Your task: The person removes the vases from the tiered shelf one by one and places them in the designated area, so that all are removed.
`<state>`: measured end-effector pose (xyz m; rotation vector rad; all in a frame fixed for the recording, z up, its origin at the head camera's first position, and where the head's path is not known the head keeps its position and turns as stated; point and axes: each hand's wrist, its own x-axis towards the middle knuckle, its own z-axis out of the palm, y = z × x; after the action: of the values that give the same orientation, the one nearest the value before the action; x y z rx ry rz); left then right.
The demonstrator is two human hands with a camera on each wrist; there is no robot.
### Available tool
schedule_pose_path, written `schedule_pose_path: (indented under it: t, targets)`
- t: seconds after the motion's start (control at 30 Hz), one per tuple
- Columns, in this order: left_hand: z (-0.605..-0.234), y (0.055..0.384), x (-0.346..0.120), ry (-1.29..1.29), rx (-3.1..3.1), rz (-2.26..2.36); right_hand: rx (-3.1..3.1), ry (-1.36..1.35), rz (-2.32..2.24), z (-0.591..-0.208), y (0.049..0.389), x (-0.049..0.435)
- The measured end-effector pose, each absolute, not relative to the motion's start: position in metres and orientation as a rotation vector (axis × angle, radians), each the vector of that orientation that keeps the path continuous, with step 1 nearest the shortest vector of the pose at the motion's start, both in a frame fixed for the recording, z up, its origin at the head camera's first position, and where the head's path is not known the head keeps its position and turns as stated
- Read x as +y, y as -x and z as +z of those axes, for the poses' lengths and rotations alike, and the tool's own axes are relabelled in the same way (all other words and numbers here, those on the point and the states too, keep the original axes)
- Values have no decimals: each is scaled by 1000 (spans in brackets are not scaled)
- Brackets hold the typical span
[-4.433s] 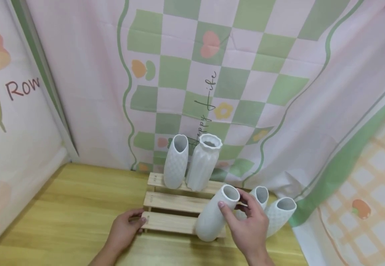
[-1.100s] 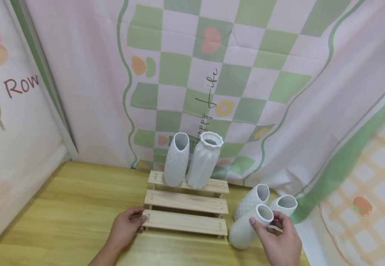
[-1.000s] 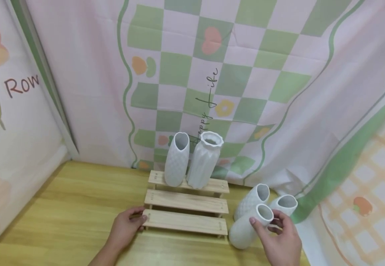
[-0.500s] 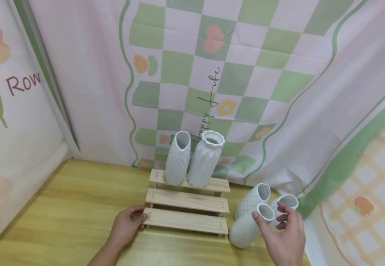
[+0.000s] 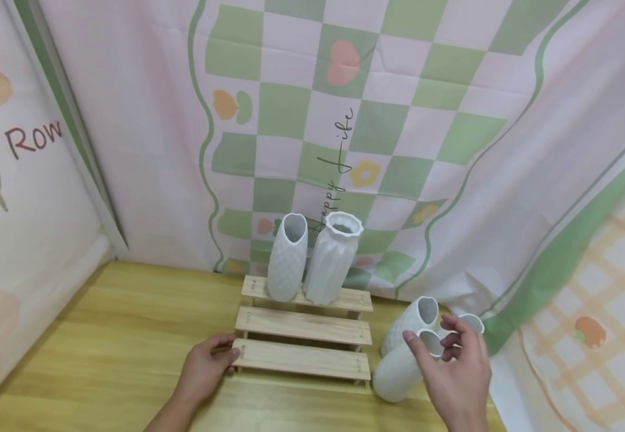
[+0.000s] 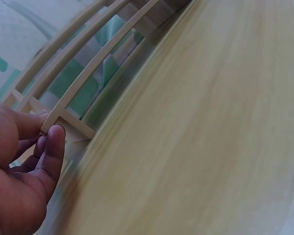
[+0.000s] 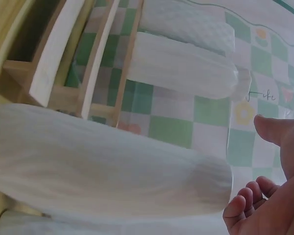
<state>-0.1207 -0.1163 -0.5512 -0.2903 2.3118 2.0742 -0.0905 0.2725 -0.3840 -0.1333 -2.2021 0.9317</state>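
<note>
A three-step wooden rack (image 5: 302, 360) stands on the table. My left hand (image 5: 199, 372) pinches the left end of its lowest step; the left wrist view shows thumb and finger on that slat (image 6: 90, 71). At the rack's right, a smooth white vase (image 5: 396, 377) stands on the table. My right hand (image 5: 459, 378) hovers by its mouth with fingers parted and relaxed, holding nothing. The right wrist view shows a gap between the thumb and this vase (image 7: 108, 166). Behind it are a diamond-patterned vase (image 5: 401, 330) and another white vase (image 5: 474, 323), mostly hidden by my right hand.
On the rack's top step stand a diamond-patterned vase (image 5: 285, 273) and a fluted vase (image 5: 331, 273) with a wavy rim. The checked curtain (image 5: 345, 144) hangs close behind the rack. A white printed panel (image 5: 32, 228) borders the table (image 5: 102, 342) on the left.
My right hand has carried the smooth vase from the lowest step's right end to the table on the right, then let go and spread its fingers. My left hand stays on the rack.
</note>
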Motion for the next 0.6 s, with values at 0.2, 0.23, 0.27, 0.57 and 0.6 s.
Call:
schedule_pose_path:
  t: [0.2, 0.23, 0.27, 0.57, 0.6]
  targets:
    - [-550, 121, -116, 299, 2308, 2075, -2195, 81, 1022, -375, 95, 260]
    - [-550, 120, -116, 301, 2309, 2074, -2196, 70, 1034, -373, 96, 258]
    - [-550, 120, -117, 300, 2308, 2074, -2196, 57, 1052, -372, 97, 256]
    - [-549, 120, -116, 306, 2292, 2087, -2245, -5, 1171, -362, 107, 236]
    - [-549, 120, -116, 304, 2289, 2090, -2255, -13, 1180, -362, 109, 234]
